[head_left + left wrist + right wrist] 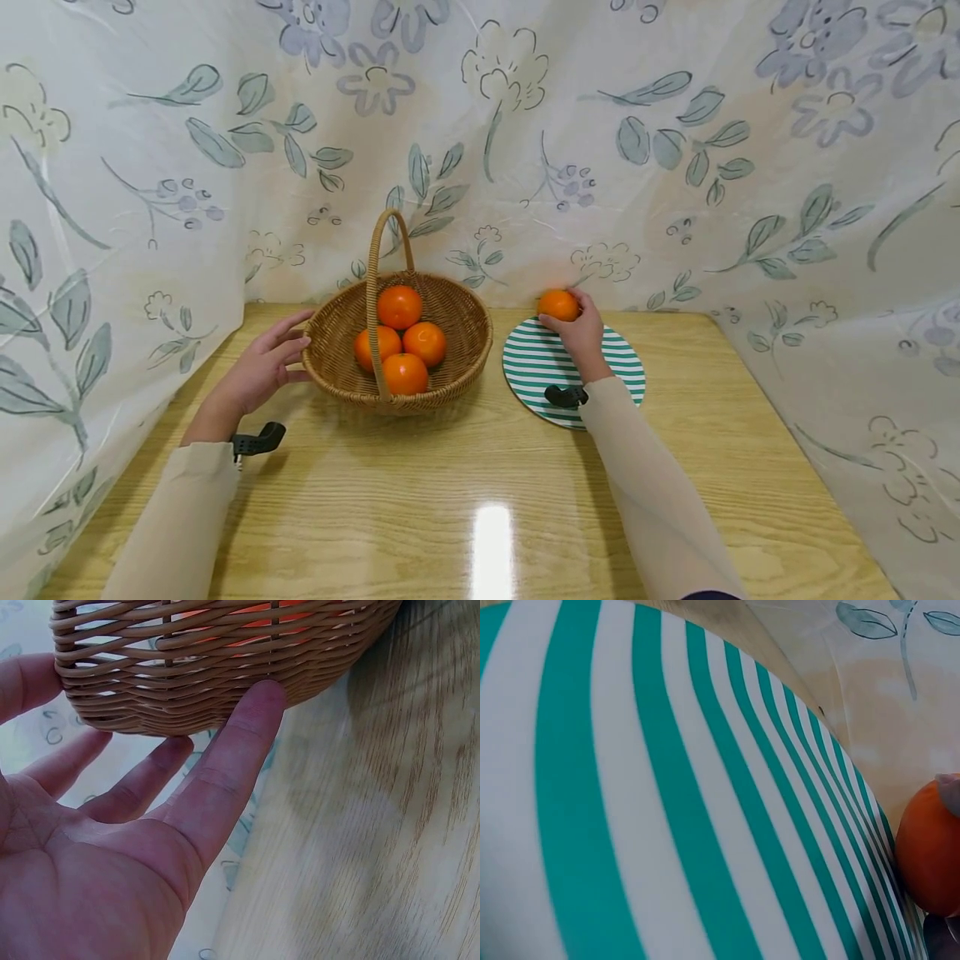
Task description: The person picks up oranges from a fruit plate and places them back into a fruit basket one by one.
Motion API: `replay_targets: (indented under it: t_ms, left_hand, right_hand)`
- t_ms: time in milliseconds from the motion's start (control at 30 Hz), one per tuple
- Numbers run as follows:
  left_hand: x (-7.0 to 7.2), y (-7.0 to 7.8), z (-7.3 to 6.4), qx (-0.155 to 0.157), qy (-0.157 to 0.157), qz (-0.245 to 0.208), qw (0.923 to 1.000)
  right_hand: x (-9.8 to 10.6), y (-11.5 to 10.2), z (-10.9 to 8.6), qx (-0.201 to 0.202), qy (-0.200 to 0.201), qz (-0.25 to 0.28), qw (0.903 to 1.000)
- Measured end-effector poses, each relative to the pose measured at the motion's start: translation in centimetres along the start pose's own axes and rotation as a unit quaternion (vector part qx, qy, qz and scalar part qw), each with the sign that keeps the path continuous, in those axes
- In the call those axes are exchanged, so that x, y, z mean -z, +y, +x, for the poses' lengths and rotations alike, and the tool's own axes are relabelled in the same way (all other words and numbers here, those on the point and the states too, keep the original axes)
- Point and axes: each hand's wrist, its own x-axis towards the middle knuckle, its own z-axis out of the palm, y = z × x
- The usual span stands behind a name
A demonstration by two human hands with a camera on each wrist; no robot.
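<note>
My right hand [582, 332] grips an orange [558, 306] between thumb and fingers at the far edge of a round mat [536, 367] with green and white stripes. In the right wrist view, that orange [928, 851] shows only partly at the right border; whether it touches the mat I cannot tell. On the left, my left hand [258, 367] touches the outside of a wicker basket [465, 379] with nearly straight, spread fingers. The left wrist view shows its fingertips [264, 697] against the woven wall [187, 682]. Several oranges [405, 373] lie inside the basket, under its tall handle [372, 292].
Everything stands on a light wooden table [390, 517]. A floral cloth [510, 167] hangs behind the table and along both sides, close behind the basket and mat. A black wrist mount [258, 439] sticks out from the left sleeve, another mount [564, 396] from the right.
</note>
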Motion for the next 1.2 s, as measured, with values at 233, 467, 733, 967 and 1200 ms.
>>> replay_targets:
  t_ms: [233,467,733,967,1200]
  left_hand:
    - [0.0,0.1,0.0,0.002,0.002,0.002,1.0]
    - [-0.1,0.2,0.0,0.004,0.001,0.006,1.0]
    - [-0.1,0.2,0.1,0.002,0.0,0.005,1.0]
    - [-0.2,0.2,0.1,0.0,0.0,-0.002,1.0]
    - [-0.2,0.2,0.0,0.002,0.0,0.003,1.0]
  right_hand:
    - [0.4,0.0,-0.1,-0.012,-0.009,0.018,0.9997]
    - [1.1,0.0,-0.6,-0.004,-0.034,0.018,0.9993]
    - [2.0,-0.6,-1.1,0.028,-0.063,0.028,0.9972]
    - [2.6,-1.9,-1.9,0.048,-0.09,0.039,0.994]
    - [2.5,-3.7,-2.5,0.076,-0.103,0.051,0.9905]
